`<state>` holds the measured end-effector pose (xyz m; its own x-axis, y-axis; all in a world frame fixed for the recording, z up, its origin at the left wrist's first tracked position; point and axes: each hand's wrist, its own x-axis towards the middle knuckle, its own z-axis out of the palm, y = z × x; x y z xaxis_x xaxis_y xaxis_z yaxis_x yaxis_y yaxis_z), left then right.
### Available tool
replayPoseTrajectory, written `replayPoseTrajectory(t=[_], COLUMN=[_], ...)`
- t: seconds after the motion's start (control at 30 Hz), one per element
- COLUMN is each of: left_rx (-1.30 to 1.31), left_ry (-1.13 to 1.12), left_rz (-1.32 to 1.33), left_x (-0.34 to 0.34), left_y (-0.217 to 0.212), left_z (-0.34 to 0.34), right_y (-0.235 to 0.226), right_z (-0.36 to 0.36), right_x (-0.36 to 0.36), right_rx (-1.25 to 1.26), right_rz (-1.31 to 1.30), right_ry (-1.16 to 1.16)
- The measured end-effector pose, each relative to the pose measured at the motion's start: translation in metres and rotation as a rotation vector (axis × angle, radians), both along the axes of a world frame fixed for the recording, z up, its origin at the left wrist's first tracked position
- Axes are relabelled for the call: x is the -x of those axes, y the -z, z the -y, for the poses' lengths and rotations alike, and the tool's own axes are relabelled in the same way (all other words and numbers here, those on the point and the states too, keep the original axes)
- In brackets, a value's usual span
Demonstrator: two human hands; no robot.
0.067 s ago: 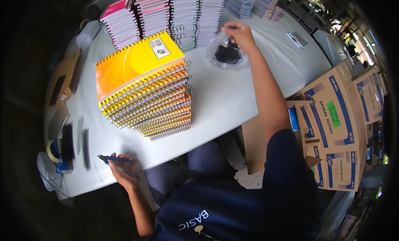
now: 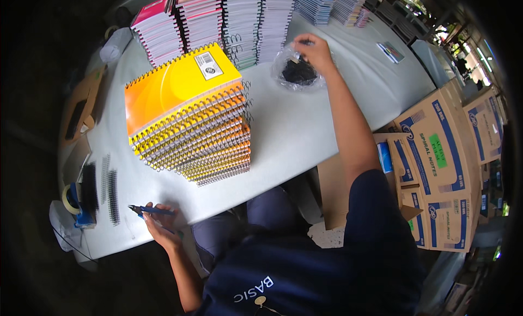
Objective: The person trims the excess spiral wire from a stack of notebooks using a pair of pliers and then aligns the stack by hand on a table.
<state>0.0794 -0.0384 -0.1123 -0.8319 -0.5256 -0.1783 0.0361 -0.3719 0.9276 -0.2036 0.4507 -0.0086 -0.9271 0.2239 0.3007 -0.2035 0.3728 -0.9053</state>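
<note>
Probably stiff, our blue-handled pliers point(image 2: 158, 210) suit handle-holding: at eight o'clock our left hand point(image 2: 161, 230) encloses them; right hand's point(image 2: 315, 51) fingers, we cannot tell.

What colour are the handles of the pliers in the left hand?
Blue, slim handles on the dark-tipped pliers, best seen in the head view.

One left hand point(image 2: 163, 235), one right hand point(image 2: 315, 50), that's two hands in play! One pair of pliers point(image 2: 159, 210), one plastic bag point(image 2: 297, 87), one yellow notebook stack point(image 2: 188, 106), four tall stacks point(image 2: 200, 26) behind it! One surface point(image 2: 294, 133), one tape dispenser point(image 2: 83, 218), at least four cardboard boxes point(image 2: 449, 177)!
</note>
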Motion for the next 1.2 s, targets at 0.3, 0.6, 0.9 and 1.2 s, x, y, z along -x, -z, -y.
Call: replayPoseTrajectory(t=[0.3,0.6,0.9,1.2], left_rx=[-0.055,-0.24,-0.174,-0.139], left_ry=[0.079,0.213,0.224,0.314], left_rz=[-0.071,-0.181,-0.153,-0.313], left_x=[-0.002,-0.006,-0.005,0.007], left_y=[0.002,-0.001,0.001,-0.084], left_z=[0.009,0.018,0.017,-0.034], right_y=[0.035,-0.083,-0.143,-0.144], right_z=[0.001,0.156,0.325,0.338], right_x=[-0.023,-0.192,-0.355,-0.373], right_rx=[-0.935,0.325,1.775,1.906], right_rz=[-0.345,-0.7,-0.394,-0.278], right_ry=[0.163,-0.449,-1.263,-1.558])
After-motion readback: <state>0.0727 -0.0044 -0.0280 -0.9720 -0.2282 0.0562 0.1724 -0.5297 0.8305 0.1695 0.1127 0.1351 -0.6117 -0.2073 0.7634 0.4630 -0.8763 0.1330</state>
